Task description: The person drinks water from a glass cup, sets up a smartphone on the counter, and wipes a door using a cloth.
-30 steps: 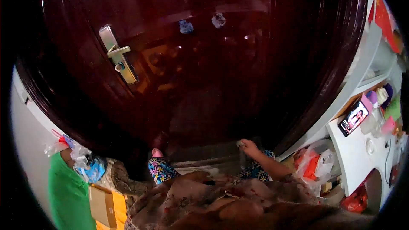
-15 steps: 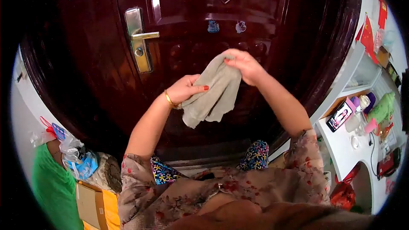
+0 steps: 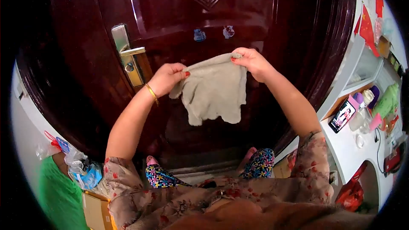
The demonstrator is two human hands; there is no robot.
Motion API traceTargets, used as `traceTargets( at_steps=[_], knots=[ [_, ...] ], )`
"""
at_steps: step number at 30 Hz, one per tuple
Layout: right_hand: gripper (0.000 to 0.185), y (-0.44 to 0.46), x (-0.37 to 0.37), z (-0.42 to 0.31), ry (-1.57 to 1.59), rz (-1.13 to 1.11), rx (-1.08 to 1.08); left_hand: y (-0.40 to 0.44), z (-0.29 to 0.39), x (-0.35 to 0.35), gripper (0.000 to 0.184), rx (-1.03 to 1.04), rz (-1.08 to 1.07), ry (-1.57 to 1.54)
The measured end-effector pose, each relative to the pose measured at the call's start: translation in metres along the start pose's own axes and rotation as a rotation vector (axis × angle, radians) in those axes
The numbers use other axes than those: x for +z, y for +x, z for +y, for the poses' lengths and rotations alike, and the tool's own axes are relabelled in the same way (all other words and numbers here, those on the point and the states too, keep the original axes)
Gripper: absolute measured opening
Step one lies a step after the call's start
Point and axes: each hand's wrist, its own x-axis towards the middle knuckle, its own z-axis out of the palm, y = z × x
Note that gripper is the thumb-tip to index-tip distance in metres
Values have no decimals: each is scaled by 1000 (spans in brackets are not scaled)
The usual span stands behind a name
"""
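A greyish-beige cloth [image 3: 216, 91] hangs spread between my two hands, its lower edge loose and uneven. My left hand [image 3: 169, 78], with a gold bangle at the wrist, pinches its upper left corner. At the upper right corner my right hand [image 3: 252, 63] grips it between thumb and fingers. Behind the cloth stands a glossy dark red door [image 3: 170, 25], and the cloth appears to be held in front of it, apart from its surface. Left of my hands is the door's metal handle [image 3: 133, 51] on its lock plate.
At right a white shelf unit [image 3: 341, 153] bears a phone [image 3: 342, 116], bottles and other small items. A red bag [image 3: 351, 194] sits beneath it. On the left are a green cover [image 3: 57, 183], plastic bags [image 3: 87, 174] and a cardboard box [image 3: 96, 208].
My hands have moved apart, the left going up and to the left. The cloth, bunched and slanted before, is now stretched wide along its top edge. The view has shifted slightly.
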Motion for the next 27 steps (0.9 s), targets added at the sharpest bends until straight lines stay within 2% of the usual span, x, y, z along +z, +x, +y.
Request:
traceTargets(
  at_steps=[2, 6, 9, 12, 15, 18, 24, 27],
  knots=[
    [8, 2, -6, -3, 43, -2, 14, 11, 3, -2, 18, 55, 72, -4],
    [13, 10, -15, 0, 10, -41, 16, 21, 13, -11, 23, 160, 133, 363],
    [14, 7, -12, -6, 75, -41, 93, 25, 14, -12, 23, 114, 88, 329],
    [14, 5, -12, 0, 212, -49, 70, 24, 12, -10, 22, 141, -19, 114],
    [14, 4, -7, 10, 73, -32, -86, 25, 6, -13, 19, 57, -61, 111],
    [18, -1, -6, 3, -104, -89, -141, 21, 4, -14, 16, 67, -78, 43],
    [25, 4, -9, -12, -360, -44, -99, 15, 12, -14, 19, 140, -136, 4],
    [23, 5, -7, -7, -510, 6, -242, 16, 5, -15, 23, 110, -140, -26]
  ],
)
